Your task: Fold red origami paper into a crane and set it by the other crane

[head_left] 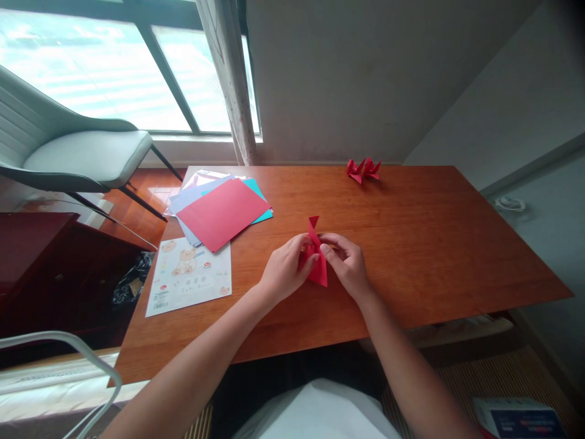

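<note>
A piece of folded red paper (322, 275) is held between both hands over the middle of the wooden table. Its narrow tip points away from me, and a wider flap hangs toward me. My left hand (289, 262) pinches its left side with thumb and fingers. From the right, my right hand (346, 259) grips the same paper, thumb on top. The fingers partly cover the folds. Red origami figures (363, 170) stand close together near the table's far edge.
On the left of the wooden table (429, 244) lies a stack of coloured paper with a red sheet (223, 213) on top. A white sheet with a printed bear (189, 274) lies nearer me. A pale chair (86, 152) stands beyond, by the window.
</note>
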